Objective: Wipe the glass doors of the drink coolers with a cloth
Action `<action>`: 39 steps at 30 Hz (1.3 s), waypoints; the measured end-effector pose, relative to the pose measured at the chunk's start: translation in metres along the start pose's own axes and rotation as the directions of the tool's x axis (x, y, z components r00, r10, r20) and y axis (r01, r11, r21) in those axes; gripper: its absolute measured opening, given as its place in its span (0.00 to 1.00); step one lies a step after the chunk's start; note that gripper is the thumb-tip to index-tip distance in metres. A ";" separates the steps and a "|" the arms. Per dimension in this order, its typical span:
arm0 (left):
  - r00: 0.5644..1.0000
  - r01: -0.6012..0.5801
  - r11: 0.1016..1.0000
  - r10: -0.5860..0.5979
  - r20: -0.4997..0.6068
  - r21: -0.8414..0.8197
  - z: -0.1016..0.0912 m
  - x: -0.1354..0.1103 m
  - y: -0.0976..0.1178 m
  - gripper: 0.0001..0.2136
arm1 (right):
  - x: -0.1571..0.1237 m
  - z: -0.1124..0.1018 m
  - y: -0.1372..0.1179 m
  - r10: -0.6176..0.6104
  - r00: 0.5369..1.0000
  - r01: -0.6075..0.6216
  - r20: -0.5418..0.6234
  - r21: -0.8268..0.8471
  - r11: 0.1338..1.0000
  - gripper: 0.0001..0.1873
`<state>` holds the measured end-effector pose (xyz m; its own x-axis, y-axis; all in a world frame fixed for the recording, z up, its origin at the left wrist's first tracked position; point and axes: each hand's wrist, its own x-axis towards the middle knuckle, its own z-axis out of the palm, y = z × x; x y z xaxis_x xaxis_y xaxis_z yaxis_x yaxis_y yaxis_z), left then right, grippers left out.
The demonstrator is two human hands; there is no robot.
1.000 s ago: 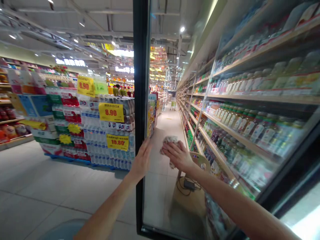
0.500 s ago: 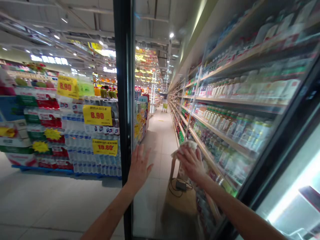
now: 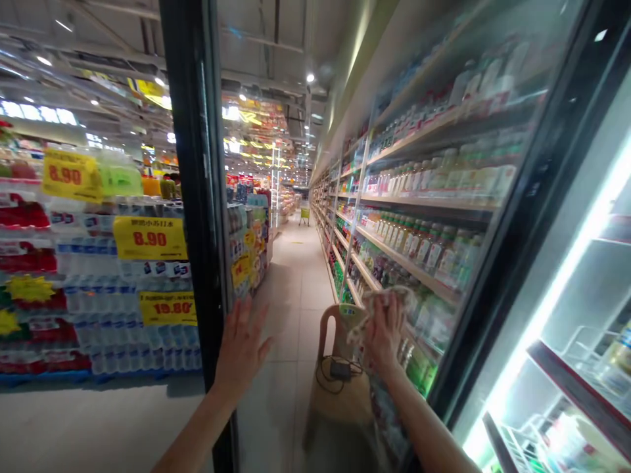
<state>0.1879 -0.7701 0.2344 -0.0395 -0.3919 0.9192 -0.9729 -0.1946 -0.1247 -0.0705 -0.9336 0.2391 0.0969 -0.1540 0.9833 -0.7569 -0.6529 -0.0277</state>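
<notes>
My left hand (image 3: 241, 348) lies flat with fingers spread against the glass door (image 3: 276, 407), close to its black left frame. My right hand (image 3: 385, 332) presses a crumpled, light patterned cloth (image 3: 407, 299) against the same pane, farther right. The cloth bunches out around the fingers. Behind the glass, or mirrored in it, stands a tan chair (image 3: 340, 401) with a small black box (image 3: 340, 370) and a looped cord on its seat. Shelves of bottles (image 3: 419, 240) show through or in the pane to the right of the chair.
The door's black right frame (image 3: 513, 230) slants beside a lit cooler with wire shelf racks (image 3: 532, 440). At left, stacked packs of bottled water (image 3: 123, 315) carry yellow price signs (image 3: 150, 238). A green shopping cart (image 3: 304, 215) appears far down the aisle.
The door frame and the stacked goods have shifted left in view, and more of the lit cooler shows. My right hand and the cloth have moved right across the pane, uncovering the chair back.
</notes>
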 end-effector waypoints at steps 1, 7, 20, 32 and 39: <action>1.000 -0.004 1.000 0.004 -0.001 -0.005 0.000 0.000 0.000 0.35 | -0.010 0.000 0.000 -0.059 0.997 0.058 0.056 0.021 0.998 0.32; 1.000 -0.010 0.999 0.009 -0.008 -0.040 0.001 0.004 0.000 0.36 | -0.008 -0.013 0.074 0.236 0.960 -0.242 -0.149 -0.028 0.970 0.31; 0.999 -0.021 0.999 0.020 -0.029 -0.044 0.008 0.008 -0.001 0.33 | -0.017 -0.004 0.029 0.055 0.998 -0.054 0.015 -0.058 0.997 0.30; 0.999 0.048 0.999 -0.048 0.002 0.025 0.013 0.035 0.079 0.29 | 0.002 -0.011 0.054 0.168 0.984 -0.169 -0.062 -0.015 0.985 0.25; 0.999 0.037 0.998 -0.036 -0.022 0.043 0.013 0.033 0.079 0.28 | 0.017 -0.015 0.064 0.291 0.939 -0.294 -0.181 0.009 0.956 0.28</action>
<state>0.1123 -0.8102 0.2502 -0.0095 -0.3652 0.9309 -0.9631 -0.2472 -0.1068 -0.1271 -0.9673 0.2570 -0.2463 -0.2002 0.9483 -0.7460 -0.5855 -0.3174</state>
